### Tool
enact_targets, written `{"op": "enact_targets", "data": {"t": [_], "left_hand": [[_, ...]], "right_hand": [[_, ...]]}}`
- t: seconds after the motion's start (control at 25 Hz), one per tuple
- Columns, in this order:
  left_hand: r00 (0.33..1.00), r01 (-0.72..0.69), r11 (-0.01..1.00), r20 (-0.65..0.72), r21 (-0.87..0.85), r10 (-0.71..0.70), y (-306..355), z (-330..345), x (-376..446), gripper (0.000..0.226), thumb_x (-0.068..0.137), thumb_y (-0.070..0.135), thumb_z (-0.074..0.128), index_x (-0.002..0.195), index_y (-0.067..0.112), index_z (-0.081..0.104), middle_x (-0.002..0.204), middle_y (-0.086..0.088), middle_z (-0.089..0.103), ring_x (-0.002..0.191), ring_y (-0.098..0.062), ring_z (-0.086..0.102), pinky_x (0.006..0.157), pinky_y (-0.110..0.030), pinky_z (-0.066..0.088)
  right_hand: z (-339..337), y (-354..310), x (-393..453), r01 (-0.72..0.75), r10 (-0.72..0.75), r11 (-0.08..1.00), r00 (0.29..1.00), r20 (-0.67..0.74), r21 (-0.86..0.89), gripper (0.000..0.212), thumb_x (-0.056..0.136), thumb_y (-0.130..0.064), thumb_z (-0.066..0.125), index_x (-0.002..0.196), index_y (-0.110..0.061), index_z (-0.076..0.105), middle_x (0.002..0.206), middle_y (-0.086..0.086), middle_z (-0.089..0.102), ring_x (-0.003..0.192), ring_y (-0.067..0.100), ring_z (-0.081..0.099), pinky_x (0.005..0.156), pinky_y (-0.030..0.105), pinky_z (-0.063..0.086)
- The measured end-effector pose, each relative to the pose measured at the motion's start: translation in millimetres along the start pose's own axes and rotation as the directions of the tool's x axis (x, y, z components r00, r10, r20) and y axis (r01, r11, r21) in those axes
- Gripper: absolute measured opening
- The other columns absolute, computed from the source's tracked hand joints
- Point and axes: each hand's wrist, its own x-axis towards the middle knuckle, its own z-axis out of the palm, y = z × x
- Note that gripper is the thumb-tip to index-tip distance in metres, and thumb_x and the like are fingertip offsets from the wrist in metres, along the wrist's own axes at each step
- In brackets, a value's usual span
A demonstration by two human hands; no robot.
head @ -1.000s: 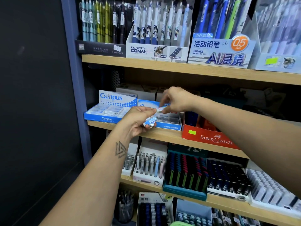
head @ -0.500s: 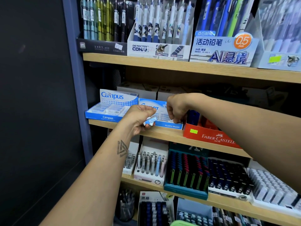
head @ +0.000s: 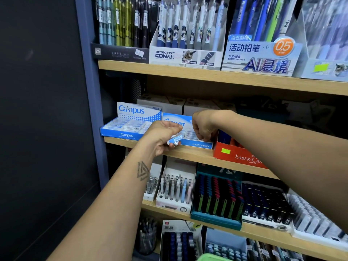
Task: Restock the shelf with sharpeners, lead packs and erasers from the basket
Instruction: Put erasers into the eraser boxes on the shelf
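Wooden shelves (head: 188, 72) fill the wall in front of us, stacked with pen and pencil displays above and below. On the middle shelf we see a blue Campus eraser box (head: 130, 125) at the left, a blue Pilot box (head: 190, 142) marked "plastic eraser" beside it, and a red Faber-Castell box (head: 237, 157) just to the right. Our left hand (head: 163, 136) hovers at the front edge of the Pilot box, its fingers (head: 174, 127) curled round a few small blue-and-white erasers (head: 175, 141). Our right hand (head: 205, 127) reaches down into the Pilot box, and its fingertips (head: 200, 138) pinch something small and white that looks like one more eraser, low against the box's front wall. Both forearms stretch up from the bottom of the view, the left one bearing a triangle tattoo (head: 142, 170). At the very bottom edge a sliver of green basket (head: 211, 258) shows.
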Motion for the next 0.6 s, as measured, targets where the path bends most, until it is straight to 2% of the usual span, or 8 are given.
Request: {"op": "enact_targets", "data": {"t": [0.24,0.32,0.48,0.6], "left_hand": [[1.000,0.006,1.000,0.001,0.005,-0.006,0.8,-0.1,-0.2,0.020,0.093,0.015,0.070,0.110,0.007,0.065,0.090,-0.012,0.067,0.043,-0.016,0.061,0.034,-0.016,0.037],[1.000,0.004,1.000,-0.003,0.004,-0.004,0.2,-0.3,0.4,0.020,0.092,0.015,0.070,0.110,0.007,0.065,0.089,-0.012,0.066,0.042,-0.016,0.061,0.034,-0.016,0.037],[1.000,0.007,1.000,-0.018,0.000,-0.007,-0.3,1.1,1.3,0.020,0.093,0.015,0.069,0.110,0.006,0.065,0.092,-0.013,0.067,0.042,-0.016,0.061,0.035,-0.017,0.037],[0.999,0.014,1.000,-0.031,-0.021,-0.014,0.5,2.0,0.7,0.016,0.096,0.013,0.065,0.110,0.006,0.065,0.090,-0.013,0.066,0.043,-0.017,0.061,0.034,-0.017,0.036]], "right_hand": [[-1.3,-4.0,-6.2,0.016,-0.015,0.997,1.000,0.023,-0.075,0.022,0.078,-0.006,0.080,0.076,-0.016,0.060,0.096,0.008,0.073,0.087,0.023,0.072,0.082,0.037,0.061],[-0.4,-5.3,-7.0,0.026,-0.026,0.994,1.000,-0.004,-0.108,0.023,0.078,-0.006,0.079,0.078,-0.017,0.059,0.095,0.007,0.071,0.089,0.023,0.071,0.077,0.032,0.060],[2.7,-7.8,-7.3,0.021,-0.021,0.994,1.000,-0.005,-0.108,0.022,0.081,-0.005,0.073,0.100,-0.010,0.064,0.094,0.008,0.068,0.086,0.023,0.070,0.068,0.030,0.056],[0.8,-11.4,-10.7,0.014,-0.015,0.998,1.000,-0.025,-0.059,0.025,0.087,-0.007,0.068,0.110,-0.008,0.059,0.094,0.006,0.065,0.084,0.020,0.066,0.064,0.027,0.054]]}}
